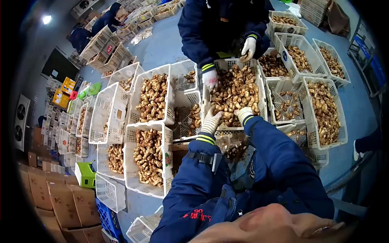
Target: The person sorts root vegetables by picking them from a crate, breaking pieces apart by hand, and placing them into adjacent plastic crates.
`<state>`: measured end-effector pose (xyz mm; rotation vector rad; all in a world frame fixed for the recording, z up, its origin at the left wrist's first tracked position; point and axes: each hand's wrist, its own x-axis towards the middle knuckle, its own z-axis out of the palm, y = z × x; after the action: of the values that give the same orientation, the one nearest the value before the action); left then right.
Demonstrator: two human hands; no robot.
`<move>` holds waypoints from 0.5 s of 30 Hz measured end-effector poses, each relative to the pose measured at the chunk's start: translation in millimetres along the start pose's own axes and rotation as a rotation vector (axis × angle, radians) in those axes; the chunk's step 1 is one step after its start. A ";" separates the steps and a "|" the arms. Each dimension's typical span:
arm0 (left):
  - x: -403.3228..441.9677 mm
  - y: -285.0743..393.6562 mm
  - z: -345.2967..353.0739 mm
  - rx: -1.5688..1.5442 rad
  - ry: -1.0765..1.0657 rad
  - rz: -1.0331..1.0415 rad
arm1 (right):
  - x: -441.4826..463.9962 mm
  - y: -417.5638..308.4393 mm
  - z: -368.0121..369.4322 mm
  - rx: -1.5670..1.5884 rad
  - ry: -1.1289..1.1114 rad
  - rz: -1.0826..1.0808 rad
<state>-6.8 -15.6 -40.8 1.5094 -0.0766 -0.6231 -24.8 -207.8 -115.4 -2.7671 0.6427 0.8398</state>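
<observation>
A white plastic crate point(262, 97) in front of me holds a heap of brown-and-cream knobbly mushrooms point(237, 91). My left hand point(212, 120), in a whitish glove, is at the crate's near left corner, with thumb and fingers apart against the mushrooms. Over the near right part of the heap lies my gloved right hand point(244, 114); its fingertips are hidden, so any hold cannot be made out. Across the crate, a co-worker's gloved hand point(210, 79) touches the left side of the heap. The co-worker's other hand point(248, 49) hangs above the far right rim.
Crates of mushrooms stand close on both sides, including a left crate point(148, 160) and a right crate point(324, 113). Less-filled crates point(287, 106) sit between them. Cardboard boxes point(63, 202) are stacked at lower left. Other people point(106, 21) bend over crates far back. A blue-framed cart point(366, 52) stands right.
</observation>
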 end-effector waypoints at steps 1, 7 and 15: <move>3.1 -3.8 -2.4 -0.011 -0.002 0.001 | 24.3 2.6 12.4 -0.020 -0.020 -0.013; -1.8 3.3 -4.2 0.084 -0.074 0.033 | 20.0 12.8 13.2 -0.121 0.068 -0.171; 13.4 -13.0 -6.8 0.065 -0.062 0.020 | 32.3 50.0 -16.6 0.224 -0.112 -0.159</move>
<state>3.0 -14.4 -58.0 1.5497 -0.1610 -0.6569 -15.2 -268.4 -122.1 -2.5122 0.4593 0.8272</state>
